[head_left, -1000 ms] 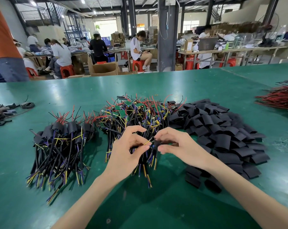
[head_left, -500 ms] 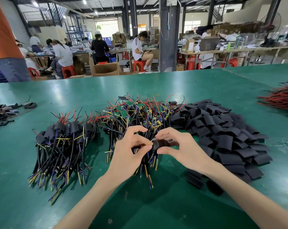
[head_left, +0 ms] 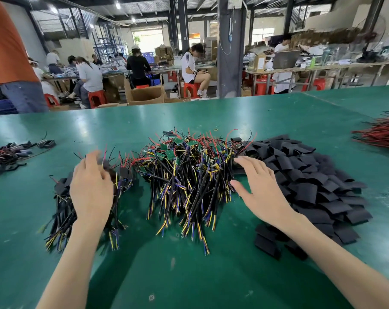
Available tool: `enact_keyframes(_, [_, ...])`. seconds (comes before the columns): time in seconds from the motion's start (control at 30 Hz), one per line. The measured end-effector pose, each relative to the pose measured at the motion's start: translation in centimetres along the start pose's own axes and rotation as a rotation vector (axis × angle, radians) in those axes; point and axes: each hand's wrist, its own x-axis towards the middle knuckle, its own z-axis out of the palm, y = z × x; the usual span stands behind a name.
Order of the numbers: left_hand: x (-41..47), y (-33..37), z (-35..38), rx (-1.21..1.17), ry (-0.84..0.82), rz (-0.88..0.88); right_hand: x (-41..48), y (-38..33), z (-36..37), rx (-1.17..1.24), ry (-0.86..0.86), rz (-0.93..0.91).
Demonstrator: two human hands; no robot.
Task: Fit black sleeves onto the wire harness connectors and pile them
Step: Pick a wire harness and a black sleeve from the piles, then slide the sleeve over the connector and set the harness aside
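Sleeved harnesses (head_left: 61, 219) are lying beneath fingers of the left hand (head_left: 91, 190) (blurred, grip unclear); right hand (head_left: 263, 194) is hovering splayed wide, black sleeves (head_left: 311, 179) just beyond its fingertips.

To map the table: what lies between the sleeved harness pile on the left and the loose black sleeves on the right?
The head view shows a heap of unsleeved harnesses with small green boards lying there.

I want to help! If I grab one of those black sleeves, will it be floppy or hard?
Probably light and bendy: the black sleeves lie flattened, some curled open. Unlikely to roll, since they rest flat on the green table.
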Motion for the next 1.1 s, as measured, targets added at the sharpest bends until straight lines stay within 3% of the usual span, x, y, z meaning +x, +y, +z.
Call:
enact_keyframes(0.07, [0.0,-0.3,0.1,0.131,-0.191,-0.086,0.1,0.4,0.2,-0.061,-0.018,0.034])
enact_keyframes(0.17, [-0.1,0.0,0.1,0.185,-0.304,-0.122,0.1,1.1,0.2,-0.142,-0.038,0.096])
enact_keyframes(0.23, [-0.1,0.6,0.1,0.245,-0.279,-0.100,0.2,1.4,0.2,-0.214,-0.045,0.149])
enact_keyframes(0.37, [0.6,3.6,1.2,0.222,-0.073,0.067,0.3,1.7,0.3,-0.326,-0.027,0.241])
enact_keyframes(0.43, [2.0,5.1,3.0,0.169,-0.232,-0.007,0.4,1.8,0.2,-0.351,-0.032,0.269])
enact_keyframes(0.53, [3.5,6.0,5.7,0.291,-0.533,-0.106,0.4,2.1,0.2,-0.379,-0.040,0.299])
enact_keyframes(0.63, [4.1,5.6,7.1,0.336,-0.709,-0.124,0.6,2.5,0.1,-0.401,-0.039,0.310])
enact_keyframes(0.77, [5.4,5.1,7.6,0.094,-0.719,-0.326,0.8,2.5,0.0,-0.398,-0.018,0.313])
enact_keyframes(0.9, [6.9,5.8,6.9,-0.537,-0.735,-0.761,0.7,2.6,0.1,-0.385,0.003,0.317])
enact_keyframes(1.1, [9.3,6.8,4.4,-1.031,-0.723,-1.030,0.7,2.8,0.1,-0.356,0.049,0.330])
